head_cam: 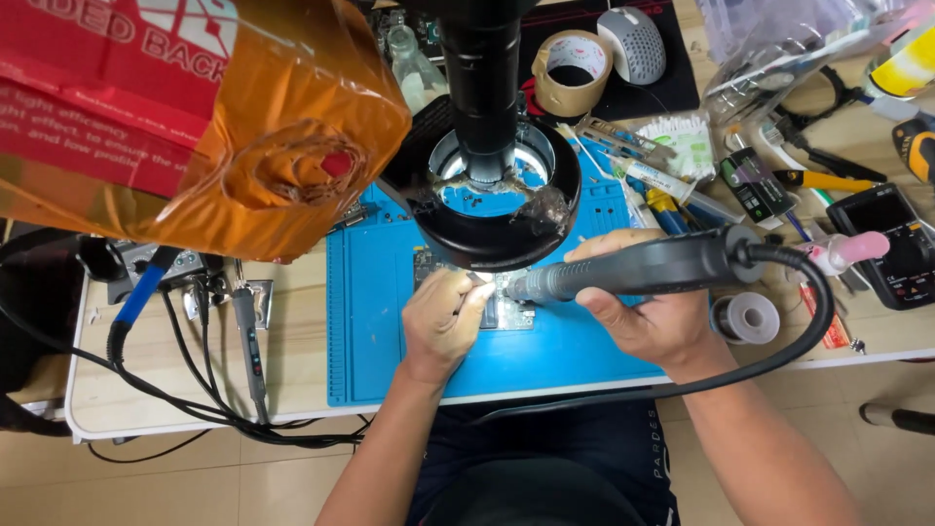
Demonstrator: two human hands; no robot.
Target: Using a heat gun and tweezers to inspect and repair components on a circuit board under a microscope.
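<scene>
Circuit board flat on blue mat, mid tabletop, under black microscope ring light. Left hand over board's left edge, fingers curled shut on thin tool, mostly hidden. Right hand fingers wrapped around grey hot-air handle, nozzle at board. Tape roll, mouse behind.

An electronics repair workshop — a microscope with a ring light stands over a blue work mat, and the pale bench is crowded with soldering irons, a meter, tape roll and small tools.
</scene>
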